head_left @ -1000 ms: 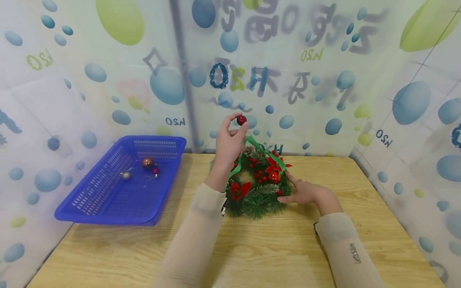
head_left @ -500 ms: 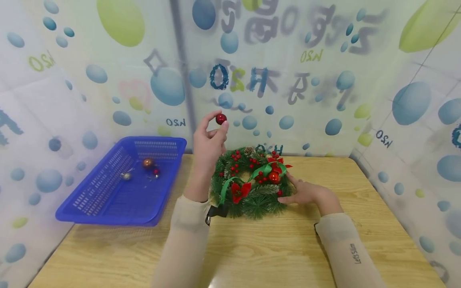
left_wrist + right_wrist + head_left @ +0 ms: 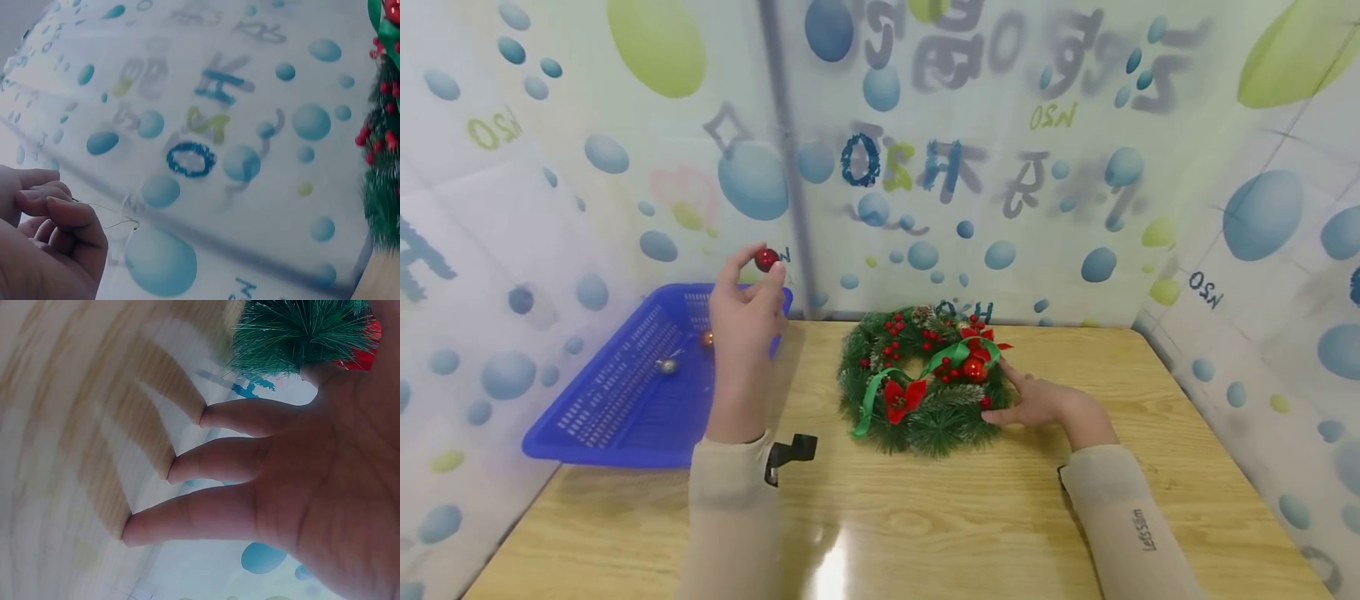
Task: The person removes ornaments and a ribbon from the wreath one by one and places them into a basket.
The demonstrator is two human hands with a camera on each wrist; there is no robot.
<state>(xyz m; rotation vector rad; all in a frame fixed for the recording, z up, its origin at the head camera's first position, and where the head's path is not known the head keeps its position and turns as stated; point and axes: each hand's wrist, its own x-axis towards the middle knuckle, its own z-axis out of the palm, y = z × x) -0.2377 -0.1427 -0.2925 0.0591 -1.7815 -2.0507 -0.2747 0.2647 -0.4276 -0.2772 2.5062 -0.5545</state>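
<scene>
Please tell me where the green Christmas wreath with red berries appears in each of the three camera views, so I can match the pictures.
Head view: the green Christmas wreath with red berries lies flat on the wooden table, centre of the picture, with the right hand touching its right edge.
Left wrist view: only a strip of it shows at the right edge.
Right wrist view: its green needles show at the top, above the fingers.
Shared landmark: the bubble-printed backdrop.

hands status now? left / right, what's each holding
Left hand: pinches a small red bauble in its fingertips, raised over the blue basket.
Right hand: open, fingers straight, resting against the wreath on the table.
</scene>
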